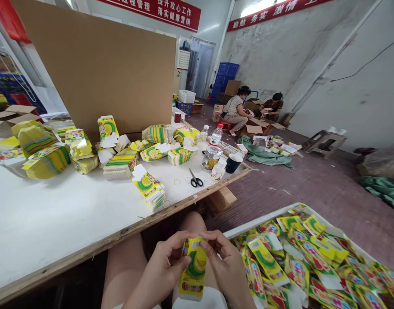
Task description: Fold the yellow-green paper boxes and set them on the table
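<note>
Above my lap I hold a small yellow and green printed carton between both hands. My left hand grips its left side, thumb on the printed face. My right hand pinches the top right corner with thumb and fingers. The carton's lower end hangs free over my legs. To the right, a white tray is heaped with similar flat packets. On the table in front of me, a small stack of flat cartons lies close to the edge.
The white table bears several carton stacks, black-handled scissors, a bottle, a glass jar and a dark cup. A cardboard sheet stands behind. Two people sit among boxes farther back.
</note>
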`<state>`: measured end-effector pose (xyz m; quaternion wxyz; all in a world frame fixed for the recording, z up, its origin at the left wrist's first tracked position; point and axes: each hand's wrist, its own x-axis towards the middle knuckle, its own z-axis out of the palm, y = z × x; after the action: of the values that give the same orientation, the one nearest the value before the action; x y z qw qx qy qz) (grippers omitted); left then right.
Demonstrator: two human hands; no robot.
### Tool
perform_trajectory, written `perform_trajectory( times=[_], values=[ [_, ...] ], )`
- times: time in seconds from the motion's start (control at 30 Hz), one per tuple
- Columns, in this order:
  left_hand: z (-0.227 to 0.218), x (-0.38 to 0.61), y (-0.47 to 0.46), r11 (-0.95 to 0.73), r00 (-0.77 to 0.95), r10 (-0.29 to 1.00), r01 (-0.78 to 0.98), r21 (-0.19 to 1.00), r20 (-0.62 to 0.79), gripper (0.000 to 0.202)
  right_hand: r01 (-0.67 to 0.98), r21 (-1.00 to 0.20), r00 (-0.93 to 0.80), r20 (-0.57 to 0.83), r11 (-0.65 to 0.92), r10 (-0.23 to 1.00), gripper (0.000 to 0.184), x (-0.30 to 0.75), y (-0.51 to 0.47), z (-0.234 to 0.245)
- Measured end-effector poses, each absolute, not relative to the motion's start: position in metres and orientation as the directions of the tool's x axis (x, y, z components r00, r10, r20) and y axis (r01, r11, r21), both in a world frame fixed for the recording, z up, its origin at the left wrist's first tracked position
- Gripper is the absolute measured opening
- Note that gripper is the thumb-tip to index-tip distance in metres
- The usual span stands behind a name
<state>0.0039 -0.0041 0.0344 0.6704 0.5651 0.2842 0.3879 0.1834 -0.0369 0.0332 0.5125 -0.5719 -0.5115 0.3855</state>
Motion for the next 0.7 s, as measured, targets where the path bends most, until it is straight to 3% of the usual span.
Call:
perform_trajectory(
  times=[0.13,0.23,0.33,0.43,0.53,0.7],
  values=[
    [0.031,0.014,-0.009,0.020,0.564,0.820,-0.189,0.982,0.091,0.036,0.126,-0.984,0.220,0.153,0.127,0.963,0.018,0.187,-0.040,0.038],
    [0.030,0.014,-0.008,-0.079,0.560,0.817,-0.123,0.989,0.135,0.043,0.307,-0.943,0.257,0.208,0.124,0.944,0.020,0.205,-0.048,0.049],
    [0.029,0.001,0.010,-0.370,0.380,0.876,0.134,0.919,0.297,0.049,0.709,-0.704,0.371,0.403,0.025,0.837,0.025,0.241,-0.059,0.061],
    [0.020,-0.020,0.046,-0.480,0.162,0.869,0.502,0.719,0.468,0.065,0.864,-0.499,0.350,0.492,-0.071,0.797,0.029,0.267,-0.067,0.060],
    [0.002,-0.037,0.079,-0.448,0.163,0.857,0.704,0.551,0.489,0.070,0.815,-0.579,0.310,0.379,-0.038,0.872,0.027,0.263,-0.066,0.049],
    [-0.016,-0.051,0.093,-0.452,0.170,0.845,0.735,0.505,0.507,0.036,0.680,-0.732,0.254,0.202,-0.026,0.946,0.029,0.223,-0.050,0.043]
  ],
)
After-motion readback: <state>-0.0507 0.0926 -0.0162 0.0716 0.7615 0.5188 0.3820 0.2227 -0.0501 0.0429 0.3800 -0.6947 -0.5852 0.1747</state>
